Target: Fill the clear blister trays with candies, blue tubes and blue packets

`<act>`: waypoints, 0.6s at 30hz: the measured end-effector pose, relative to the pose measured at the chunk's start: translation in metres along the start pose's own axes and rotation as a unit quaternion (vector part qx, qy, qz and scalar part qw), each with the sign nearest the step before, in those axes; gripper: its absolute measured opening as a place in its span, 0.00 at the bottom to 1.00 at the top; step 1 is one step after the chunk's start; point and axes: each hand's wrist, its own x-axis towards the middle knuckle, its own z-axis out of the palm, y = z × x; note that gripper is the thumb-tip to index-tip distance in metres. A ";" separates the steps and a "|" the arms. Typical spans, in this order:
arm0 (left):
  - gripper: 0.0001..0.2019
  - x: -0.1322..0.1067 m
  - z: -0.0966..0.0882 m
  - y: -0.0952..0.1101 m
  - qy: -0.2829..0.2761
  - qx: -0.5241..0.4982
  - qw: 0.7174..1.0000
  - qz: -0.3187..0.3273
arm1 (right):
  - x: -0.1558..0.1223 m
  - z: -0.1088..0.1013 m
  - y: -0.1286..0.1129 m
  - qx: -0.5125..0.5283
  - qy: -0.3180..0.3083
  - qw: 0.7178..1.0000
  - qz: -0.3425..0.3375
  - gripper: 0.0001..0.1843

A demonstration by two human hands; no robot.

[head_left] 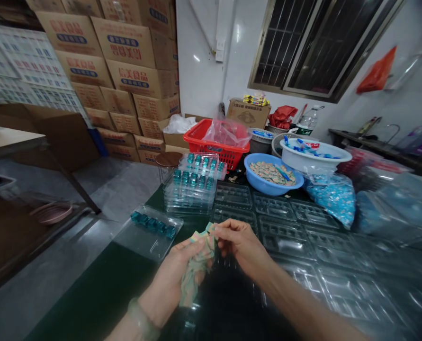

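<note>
My left hand (173,284) and my right hand (237,244) both pinch a crumpled strip of small pastel packets (198,260), which hangs down between them. A pale bangle (143,319) circles my left wrist. Left of my hands, a clear blister tray (150,232) lies on the dark green tabletop (100,289), holding a row of teal capsule-like pieces. Behind it stands a stack of similar filled trays (193,184). Clear moulded trays (296,241) spread out beneath and to the right of my right hand.
Behind the trays are a blue basin of mixed pieces (273,174), a white bowl of blue packets (315,156), a bulging bag of blue packets (333,201) and a red basket (216,149). Stacked cardboard cartons (125,71) rise at the back left.
</note>
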 end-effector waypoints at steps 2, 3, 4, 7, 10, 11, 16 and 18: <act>0.09 0.000 -0.002 0.000 0.003 -0.004 1.000 -0.005 | 0.000 0.004 0.000 -0.014 0.009 1.000 -0.025 0.10; 0.09 0.000 -0.003 0.001 0.001 -0.007 1.000 -0.010 | 0.002 0.004 -0.001 -0.028 0.010 0.999 -0.038 0.11; 0.09 -0.001 -0.004 0.002 0.000 -0.012 1.000 -0.015 | 0.006 0.002 -0.003 -0.049 0.012 0.997 -0.052 0.12; 0.10 -0.003 -0.006 0.006 -0.007 -0.017 0.999 -0.030 | 0.027 -0.017 -0.013 -0.163 0.072 0.979 -0.098 0.13; 0.11 -0.004 -0.011 0.009 -0.006 -0.008 1.000 -0.025 | 0.062 -0.047 -0.031 -0.255 0.151 0.948 -0.120 0.11; 0.11 -0.004 -0.013 0.009 -0.002 -0.003 1.000 -0.021 | 0.074 -0.056 -0.036 -0.273 0.163 0.941 -0.115 0.10; 0.13 -0.003 -0.015 0.011 0.017 0.012 1.000 -0.016 | 0.127 -0.075 -0.045 -0.384 0.154 0.910 -0.033 0.11; 0.13 -0.003 -0.014 0.013 0.026 0.011 1.000 -0.014 | 0.141 -0.070 -0.039 -0.427 0.144 0.893 -0.002 0.11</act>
